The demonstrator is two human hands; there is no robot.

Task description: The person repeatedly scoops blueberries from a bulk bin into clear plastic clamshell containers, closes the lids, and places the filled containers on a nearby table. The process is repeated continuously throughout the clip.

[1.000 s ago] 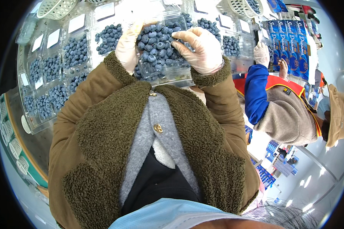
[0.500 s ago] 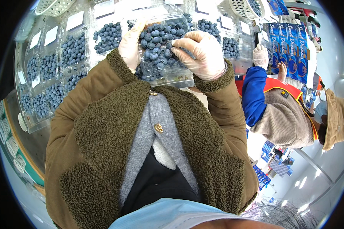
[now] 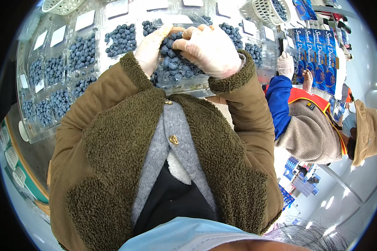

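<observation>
A clear plastic clamshell [image 3: 184, 85] full of blueberries [image 3: 176, 67] is in front of me at the table's near edge. My left hand [image 3: 151, 52], in a thin whitish glove, grips its left side, thumb along the rim. Over the berries lies my right hand [image 3: 211, 52], gloved too, with its fingers bent inward and their tips at the upper left of the fruit. Whatever those fingertips hold is hidden by the hand. Behind both hands, part of the clamshell's far side shows.
More open clamshells of blueberries [image 3: 83, 52] stand in rows to the left, white labels on their lids. White baskets [image 3: 259, 9] sit at the far edge. On the right, a co-worker's gloved hand [image 3: 285, 65] is beside blue printed cartons [image 3: 318, 58].
My right hand has moved left and slightly away from me across the berries, its fingers now curled near the left hand. My left hand still grips the clamshell.
</observation>
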